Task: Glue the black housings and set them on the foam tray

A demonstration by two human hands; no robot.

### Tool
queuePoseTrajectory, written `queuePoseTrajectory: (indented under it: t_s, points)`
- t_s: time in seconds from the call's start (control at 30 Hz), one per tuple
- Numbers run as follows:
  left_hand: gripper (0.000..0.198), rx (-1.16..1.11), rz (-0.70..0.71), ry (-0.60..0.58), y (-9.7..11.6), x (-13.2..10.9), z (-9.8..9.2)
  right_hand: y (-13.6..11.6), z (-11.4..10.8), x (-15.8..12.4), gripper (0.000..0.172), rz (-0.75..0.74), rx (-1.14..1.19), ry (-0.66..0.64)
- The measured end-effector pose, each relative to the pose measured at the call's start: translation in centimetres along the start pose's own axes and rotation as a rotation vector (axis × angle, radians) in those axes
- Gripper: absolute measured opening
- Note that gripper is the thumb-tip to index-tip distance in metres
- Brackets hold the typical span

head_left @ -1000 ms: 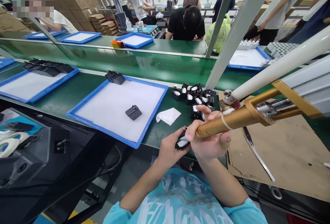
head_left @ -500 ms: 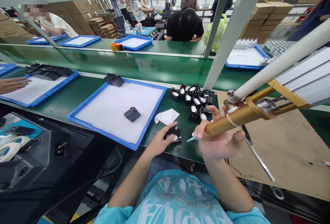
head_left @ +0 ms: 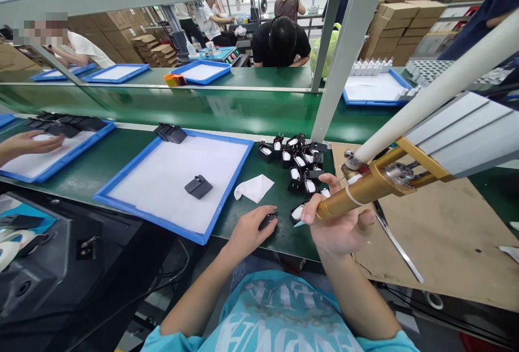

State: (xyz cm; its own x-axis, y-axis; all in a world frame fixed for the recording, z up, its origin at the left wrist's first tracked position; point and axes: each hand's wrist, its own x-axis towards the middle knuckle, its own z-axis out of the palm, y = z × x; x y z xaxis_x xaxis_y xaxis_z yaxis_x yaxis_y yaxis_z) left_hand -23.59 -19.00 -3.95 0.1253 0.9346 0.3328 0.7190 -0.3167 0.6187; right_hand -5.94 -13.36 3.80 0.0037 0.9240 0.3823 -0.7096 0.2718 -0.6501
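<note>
My left hand is closed on a small black plastic case at the front of the green bench; the fingers cover much of it. My right hand grips a gold cylindrical tool with a pale teal tapered tip, aimed down to the left. Just behind that tip stands an open black case with a white part inside. Several more open black cases with white parts and wires cluster beyond my right hand. A folded white cloth lies behind my left hand.
On my left, a blue-rimmed tray holds a closed black case and several more at its back edge. Tweezers lie on a cardboard sheet at right. A co-worker's hand is over another tray. Metal posts rise ahead.
My left fingers have closed around the black case, which showed its open inside before. My right hand still holds the gold tool. The co-worker's hand has moved over the left tray.
</note>
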Motion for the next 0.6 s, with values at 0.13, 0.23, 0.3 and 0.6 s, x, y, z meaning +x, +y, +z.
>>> queuePoseTrajectory:
  t_s: [0.13,0.23,0.3,0.6]
  points:
    - [0.029,0.056,0.029,-0.135,0.2,0.3,-0.6,-0.2,-0.5,0.0,0.041,0.016,-0.022,0.004]
    - [0.038,0.261,0.057,-0.260,0.4,0.8,-1.1,-0.4,-0.7,-0.1,0.038,0.017,-0.009,0.006]
    - [0.033,0.400,0.067,-0.324,0.6,1.0,-1.1,-0.4,-0.7,-0.2,0.039,0.022,-0.010,0.016]
    - [0.027,0.574,0.168,-0.233,-0.5,0.9,-3.4,-1.5,-1.6,-1.0,0.045,0.014,0.009,-0.005]
